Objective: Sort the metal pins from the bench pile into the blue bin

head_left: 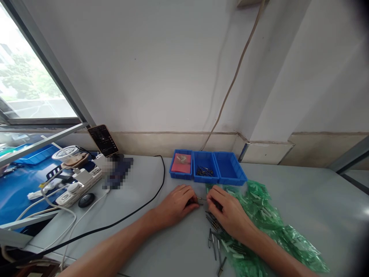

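My left hand (181, 201) is closed in a pinch above the grey table, with a thin metal pin (200, 198) sticking out from its fingertips. The pin's other end reaches the closed fingers of my right hand (227, 209); exactly how they grip it is hidden. Several dark metal pins (213, 221) lie beneath and beside my right hand. More loose pins (213, 246) are scattered nearer to me. Green plastic bags (266, 211) with small parts inside spread under my right forearm.
Behind my hands stand three blue bins: one with a pink packet (181, 164), one with dark metal pieces (204, 171), and a right-hand bin (230, 169). A black cable (127, 218) crosses the table. At left are a power strip (82, 184), a mouse (86, 200) and a phone (103, 140).
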The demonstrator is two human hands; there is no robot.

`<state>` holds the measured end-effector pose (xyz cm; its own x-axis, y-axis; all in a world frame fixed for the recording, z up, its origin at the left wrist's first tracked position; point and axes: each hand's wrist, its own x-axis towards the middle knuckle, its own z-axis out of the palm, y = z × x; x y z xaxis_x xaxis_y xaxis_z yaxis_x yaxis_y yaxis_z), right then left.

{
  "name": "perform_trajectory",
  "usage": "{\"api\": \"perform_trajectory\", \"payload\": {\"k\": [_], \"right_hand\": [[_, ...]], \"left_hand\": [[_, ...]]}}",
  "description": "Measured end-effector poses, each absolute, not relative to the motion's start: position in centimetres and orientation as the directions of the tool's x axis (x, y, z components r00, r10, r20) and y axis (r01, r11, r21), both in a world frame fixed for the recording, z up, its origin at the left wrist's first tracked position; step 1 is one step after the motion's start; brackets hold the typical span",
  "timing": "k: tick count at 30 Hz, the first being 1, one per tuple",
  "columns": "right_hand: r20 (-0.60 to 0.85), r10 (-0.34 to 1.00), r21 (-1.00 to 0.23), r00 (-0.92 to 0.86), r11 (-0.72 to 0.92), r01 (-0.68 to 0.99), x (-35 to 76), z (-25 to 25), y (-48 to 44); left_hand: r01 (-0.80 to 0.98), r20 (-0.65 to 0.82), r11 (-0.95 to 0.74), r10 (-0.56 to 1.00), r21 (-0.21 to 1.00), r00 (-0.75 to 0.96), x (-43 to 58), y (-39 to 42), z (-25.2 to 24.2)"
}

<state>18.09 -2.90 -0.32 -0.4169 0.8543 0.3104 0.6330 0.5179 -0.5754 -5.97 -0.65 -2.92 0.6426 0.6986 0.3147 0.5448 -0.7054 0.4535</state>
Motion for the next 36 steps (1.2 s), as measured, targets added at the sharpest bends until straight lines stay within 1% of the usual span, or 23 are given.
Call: {"api": "perform_trajectory", "payload": {"k": [8, 13, 18, 27, 31, 36], "right_hand": [[0.349, 0.886, -0.612, -0.305, 0.462, 0.642, 18.61, -0.35, -2.56], [0.387, 0.893, -0.632, -0.230, 0.439, 0.639, 18.78, -0.16, -2.45], [0.402, 0.892, -0.642, -0.208, 0.437, 0.630, 18.92, -0.17, -2.44], [0.396, 0.897, -0.649, -0.197, 0.426, 0.631, 19.02, -0.24, -2.46], [0.380, 0.906, -0.670, -0.188, 0.410, 0.619, 19.08, -0.25, -2.44], [0.367, 0.914, -0.710, -0.171, 0.394, 0.584, 19.14, -0.06, -2.54]], "left_hand": [[0.552, 0.308, -0.708, 0.697, 0.441, 0.647, -5.93, -0.74, -2.67], [0.533, 0.319, -0.735, 0.668, 0.418, 0.672, -5.99, -0.90, -2.37], [0.532, 0.321, -0.753, 0.651, 0.387, 0.688, -6.00, -0.98, -2.14], [0.546, 0.317, -0.732, 0.674, 0.408, 0.667, -5.99, -0.95, -2.30], [0.538, 0.326, -0.750, 0.655, 0.384, 0.682, -5.99, -0.87, -2.58], [0.539, 0.332, -0.749, 0.657, 0.384, 0.677, -5.95, -0.86, -2.56]]}}
